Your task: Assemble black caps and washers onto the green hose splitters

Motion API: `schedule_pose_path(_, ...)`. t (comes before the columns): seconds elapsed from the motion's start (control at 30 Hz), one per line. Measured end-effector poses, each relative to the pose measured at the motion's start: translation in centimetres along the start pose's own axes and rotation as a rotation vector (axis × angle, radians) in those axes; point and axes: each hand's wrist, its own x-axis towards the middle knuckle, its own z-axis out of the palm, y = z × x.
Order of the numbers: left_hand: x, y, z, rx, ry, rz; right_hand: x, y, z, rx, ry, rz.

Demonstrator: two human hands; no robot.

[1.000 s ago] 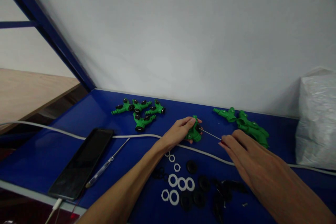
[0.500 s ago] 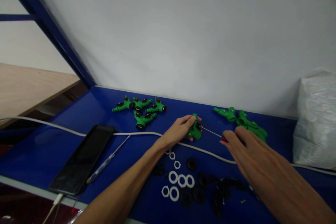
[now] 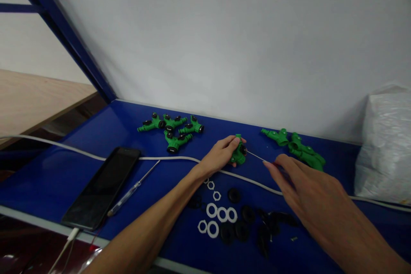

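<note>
My left hand (image 3: 224,150) is closed around a green Y-shaped hose connector (image 3: 238,155) with a black part on its right side. In my right hand (image 3: 295,173) is a screwdriver (image 3: 255,155); its thin metal shaft reaches left to the black part, and my fingers hide most of the handle. Whether the tip sits in a screw is too small to tell. Below my left wrist lie several white rings (image 3: 212,210) and black rings (image 3: 234,195). Small black parts (image 3: 269,227) are heaped to their right, with a little screw (image 3: 294,238) beside them.
Several green connectors with black valves (image 3: 173,141) lie at the back left. More green connector bodies (image 3: 306,155) lie behind my right hand. A phone (image 3: 102,188), a clear-handled screwdriver (image 3: 133,188), a white cable (image 3: 247,183) and a plastic bag (image 3: 385,145) are also on the blue table.
My right hand has turned around the screwdriver handle, its fingers now reaching farther left and covering the red handle. My left hand still holds the connector in about the same place. The view has shifted slightly.
</note>
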Motion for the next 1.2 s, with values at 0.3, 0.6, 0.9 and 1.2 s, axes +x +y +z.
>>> schedule_pose_path(0.3,0.0,-0.1,0.1,0.043,-0.019,0.01,-0.6,0.5,0.6,0.078,0.001,-0.011)
schedule_pose_path(0.6,-0.2,0.2,0.2,0.03,-0.044,0.018,0.1,1.3,0.1,0.135,-0.061,0.056)
schedule_pose_path(0.9,-0.3,0.1,0.2,0.043,-0.05,0.055,0.3,1.6,-0.4,-0.022,-0.046,0.022)
schedule_pose_path(1.2,-0.1,0.0,0.2,0.051,-0.039,0.049,1.1,1.0,-0.8,0.026,-0.101,0.04)
